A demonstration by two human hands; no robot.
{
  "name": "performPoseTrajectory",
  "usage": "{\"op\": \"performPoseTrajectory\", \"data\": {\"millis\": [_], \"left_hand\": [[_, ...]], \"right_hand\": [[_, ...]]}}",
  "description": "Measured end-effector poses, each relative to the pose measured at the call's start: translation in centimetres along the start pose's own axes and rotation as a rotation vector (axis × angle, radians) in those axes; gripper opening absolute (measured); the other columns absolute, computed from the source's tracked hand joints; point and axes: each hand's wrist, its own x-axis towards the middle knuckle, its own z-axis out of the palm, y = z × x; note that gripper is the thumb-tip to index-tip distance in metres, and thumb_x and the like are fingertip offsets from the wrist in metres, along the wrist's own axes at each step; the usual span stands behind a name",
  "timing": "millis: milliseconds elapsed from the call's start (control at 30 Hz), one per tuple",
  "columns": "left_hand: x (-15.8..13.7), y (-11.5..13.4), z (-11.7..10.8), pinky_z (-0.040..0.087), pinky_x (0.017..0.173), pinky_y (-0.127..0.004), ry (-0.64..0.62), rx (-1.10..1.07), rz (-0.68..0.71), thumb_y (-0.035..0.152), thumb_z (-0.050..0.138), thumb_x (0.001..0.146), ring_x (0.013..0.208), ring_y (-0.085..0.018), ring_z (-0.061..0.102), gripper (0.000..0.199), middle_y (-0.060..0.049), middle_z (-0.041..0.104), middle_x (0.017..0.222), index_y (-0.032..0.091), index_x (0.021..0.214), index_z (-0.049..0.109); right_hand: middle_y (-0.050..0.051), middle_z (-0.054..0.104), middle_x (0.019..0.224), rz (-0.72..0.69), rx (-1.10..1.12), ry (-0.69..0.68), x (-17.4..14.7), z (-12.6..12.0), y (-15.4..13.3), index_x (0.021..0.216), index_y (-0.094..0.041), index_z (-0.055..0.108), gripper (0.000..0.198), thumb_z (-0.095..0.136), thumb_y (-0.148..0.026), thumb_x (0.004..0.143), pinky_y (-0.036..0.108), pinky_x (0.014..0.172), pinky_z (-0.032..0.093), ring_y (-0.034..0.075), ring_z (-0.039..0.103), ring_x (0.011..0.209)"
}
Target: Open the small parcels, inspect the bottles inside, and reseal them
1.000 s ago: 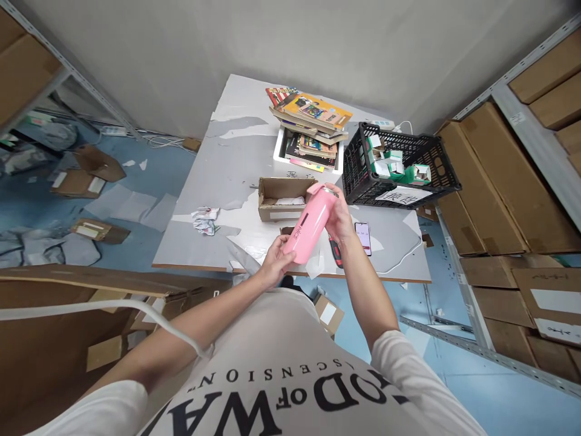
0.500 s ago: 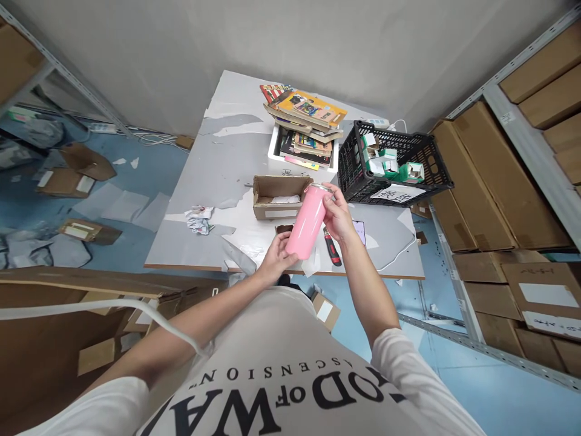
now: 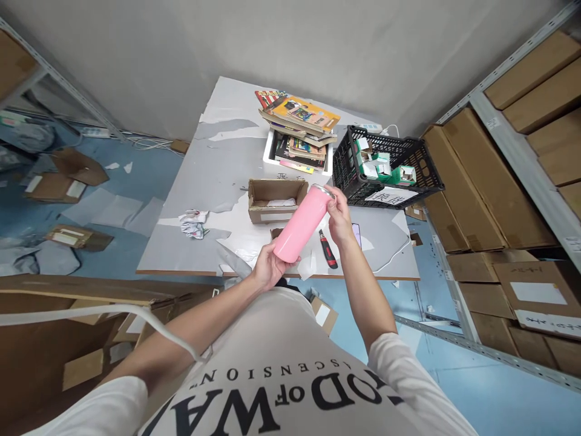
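Note:
A shiny pink tumbler (image 3: 301, 227) with a silver rim is held tilted above the table's front edge, its top leaning to the right. My left hand (image 3: 271, 266) cups its lower end from below. Around the rim end, my right hand (image 3: 338, 215) has its fingers closed. Behind the tumbler stands an open cardboard box (image 3: 271, 216) with something white inside. A red and black utility knife (image 3: 328, 251) lies just below my right hand. Partly hidden behind my right wrist is a phone (image 3: 356, 234) with a lit screen.
A white bin (image 3: 271, 162) piled with books (image 3: 303, 115) stands behind the box. To its right is a black crate (image 3: 390, 192) holding small green-and-white boxes. Crumpled paper (image 3: 193, 224) lies on the table (image 3: 181, 181) at left. Shelves of cartons (image 3: 494, 181) line the right side.
The tumbler has tilted further, its lower end shifting left along with my left hand. Both hands keep their hold. The whole view has shifted slightly.

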Motion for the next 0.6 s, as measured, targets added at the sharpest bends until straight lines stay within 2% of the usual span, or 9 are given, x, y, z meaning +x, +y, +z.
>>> {"op": "performPoseTrajectory", "data": {"millis": [67,133,233,333,433,500,600], "left_hand": [[0.3,-0.2,0.0,0.053,0.069,-0.037,-0.021,-0.027,-0.090,0.056,0.045,0.080,0.073,-0.022,0.065,0.050,-0.009,0.069,0.091,0.018,0.110,0.057],[0.5,-0.4,0.1,0.054,0.069,-0.038,-0.037,-0.035,-0.148,0.060,0.042,0.081,0.072,-0.022,0.066,0.056,-0.011,0.070,0.089,0.016,0.112,0.058],[0.7,-0.8,0.4,0.054,0.074,-0.039,-0.034,-0.002,-0.110,0.062,0.045,0.082,0.085,-0.024,0.067,0.057,-0.012,0.069,0.102,0.018,0.117,0.056],[0.6,-1.2,0.6,0.055,0.077,-0.038,0.006,0.081,0.056,0.057,0.065,0.074,0.100,-0.024,0.064,0.056,-0.008,0.060,0.122,0.024,0.117,0.050],[0.5,-1.4,0.7,0.056,0.077,-0.034,0.072,0.184,0.168,0.043,0.082,0.060,0.100,-0.021,0.062,0.066,-0.007,0.057,0.122,0.024,0.112,0.046],[0.5,-1.4,0.6,0.056,0.078,-0.036,0.082,0.190,0.166,0.041,0.083,0.060,0.094,-0.021,0.064,0.065,-0.007,0.059,0.117,0.023,0.110,0.045],[0.6,-1.6,0.0,0.056,0.076,-0.040,0.049,0.120,0.124,0.050,0.075,0.068,0.086,-0.022,0.068,0.059,-0.008,0.063,0.110,0.022,0.111,0.046]], "right_hand": [[0.005,0.060,0.114,0.078,0.140,-0.078,-0.2,0.0,-0.4,0.110,-0.029,0.058,0.056,0.068,-0.064,0.068,0.035,0.079,0.051,0.021,0.058,0.101],[0.002,0.063,0.103,0.148,0.239,-0.099,-0.3,0.1,-0.8,0.107,-0.029,0.056,0.053,0.072,-0.060,0.066,0.029,0.065,0.050,0.018,0.059,0.084],[-0.002,0.061,0.091,0.168,0.272,-0.046,-0.2,0.3,-1.0,0.101,-0.029,0.056,0.046,0.075,-0.052,0.066,0.022,0.055,0.045,0.013,0.055,0.071],[-0.004,0.058,0.084,0.170,0.236,-0.002,0.2,0.5,-0.8,0.096,-0.028,0.056,0.042,0.076,-0.049,0.066,0.019,0.051,0.042,0.011,0.052,0.066],[-0.004,0.056,0.082,0.179,0.181,0.008,0.4,0.6,-0.5,0.096,-0.029,0.054,0.045,0.077,-0.053,0.065,0.018,0.048,0.039,0.011,0.050,0.065],[-0.003,0.057,0.085,0.162,0.173,-0.023,0.4,0.6,-0.4,0.098,-0.029,0.053,0.052,0.075,-0.060,0.063,0.019,0.050,0.041,0.013,0.053,0.068],[0.002,0.059,0.097,0.149,0.228,-0.130,0.3,0.4,-0.6,0.101,-0.029,0.053,0.064,0.059,-0.079,0.064,0.024,0.057,0.046,0.017,0.057,0.081]]}}
